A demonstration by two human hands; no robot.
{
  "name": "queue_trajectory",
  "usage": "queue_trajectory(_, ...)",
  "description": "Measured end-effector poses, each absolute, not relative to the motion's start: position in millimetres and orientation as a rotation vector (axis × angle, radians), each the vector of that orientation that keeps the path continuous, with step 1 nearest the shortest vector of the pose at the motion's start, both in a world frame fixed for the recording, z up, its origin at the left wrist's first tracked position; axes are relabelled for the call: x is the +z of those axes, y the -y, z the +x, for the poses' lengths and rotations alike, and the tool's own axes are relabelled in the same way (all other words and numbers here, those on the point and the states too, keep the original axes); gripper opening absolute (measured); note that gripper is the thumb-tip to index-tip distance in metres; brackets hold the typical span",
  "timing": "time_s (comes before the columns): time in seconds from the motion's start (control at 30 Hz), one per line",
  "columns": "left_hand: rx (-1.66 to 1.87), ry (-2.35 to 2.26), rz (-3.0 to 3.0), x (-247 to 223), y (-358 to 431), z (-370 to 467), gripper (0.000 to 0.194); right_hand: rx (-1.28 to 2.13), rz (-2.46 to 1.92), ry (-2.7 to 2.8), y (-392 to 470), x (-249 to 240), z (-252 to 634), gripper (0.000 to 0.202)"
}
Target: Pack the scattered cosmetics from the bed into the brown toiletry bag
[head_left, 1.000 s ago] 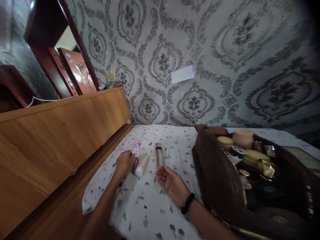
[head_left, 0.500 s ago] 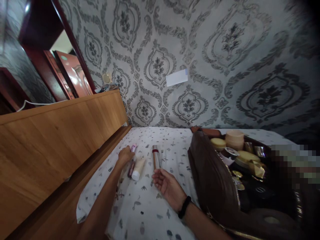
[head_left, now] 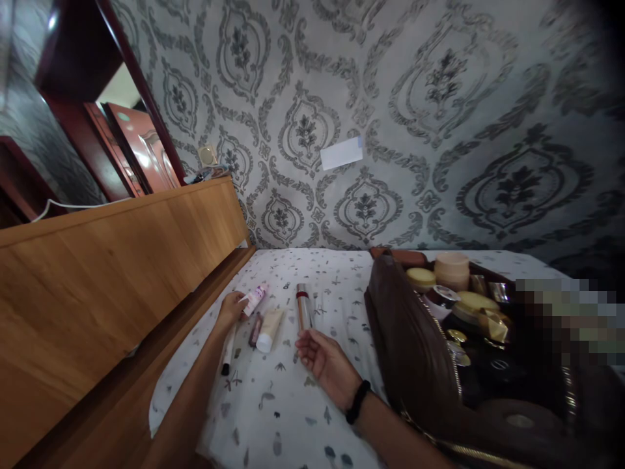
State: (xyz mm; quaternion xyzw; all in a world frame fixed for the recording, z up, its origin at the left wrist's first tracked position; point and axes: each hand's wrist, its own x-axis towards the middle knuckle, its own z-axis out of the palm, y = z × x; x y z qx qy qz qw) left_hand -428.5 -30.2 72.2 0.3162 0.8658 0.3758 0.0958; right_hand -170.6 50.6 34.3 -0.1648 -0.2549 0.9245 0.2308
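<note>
My left hand (head_left: 231,311) pinches the near end of a small pink and white tube (head_left: 254,299) on the patterned white sheet. Beneath that hand lies a slim white stick with a black end (head_left: 227,358). A small mauve tube (head_left: 255,329) and a cream tube with a white cap (head_left: 269,331) lie side by side to its right. My right hand (head_left: 325,361) rests palm up with curled fingers at the lower end of a silver and copper cylinder with a red band (head_left: 303,307); its fingertips touch the cylinder.
A large open brown bag (head_left: 398,326) full of jars and compacts stands at the right. The wooden headboard (head_left: 146,260) runs along the left. The patterned wall (head_left: 307,195) closes off the far side, with a white label (head_left: 342,154) on it.
My left hand has drawn back slightly toward the left, and the pink and white tube now shows more fully in its fingers. The slim stick has come into clearer view. My right hand has barely moved.
</note>
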Motion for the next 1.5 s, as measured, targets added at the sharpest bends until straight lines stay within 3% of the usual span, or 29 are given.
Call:
queue_trajectory(0.3, 1.362, -1.83, 1.002, 84.9, 62.5, -378.7, 0.052, 2.502, -0.431, 0.747, -48.2, 37.6, -170.0, 0.038)
queue_trajectory(0.73, 1.335, -1.534, 1.036, 83.2, 80.1, -334.8, 0.045, 2.471, -0.438, 0.826, -47.8, 37.1, -172.3, 0.045)
queue_trajectory(0.87, 1.327, -1.613, 1.074, 83.4, 86.1, -331.3, 0.045, 2.467, -0.436, 0.876, -46.3, 38.2, -171.4, 0.044)
queue_trajectory(1.0, 1.285, -2.2, 1.149, 82.8, 101.1, -350.4, 0.043, 2.455, -0.445, 0.91, -43.9, 39.8, -170.6, 0.044)
queue_trajectory(1.17, 1.096, -2.709, 1.047, 77.4, 128.2, -373.2, 0.025, 2.344, -0.463, 1.087, -39.6, 40.0, -171.7, 0.045)
queue_trajectory(1.37, 0.817, -2.808, 0.96, 64.0, 143.0, -365.6, 0.033, 2.139, -0.547, 1.377, -33.1, 36.1, -173.2, 0.047)
queue_trajectory(1.5, 0.898, -2.727, 0.923, 57.3, 142.3, -368.5, 0.031, 2.093, -0.571, 1.443, -31.9, 33.7, -174.2, 0.051)
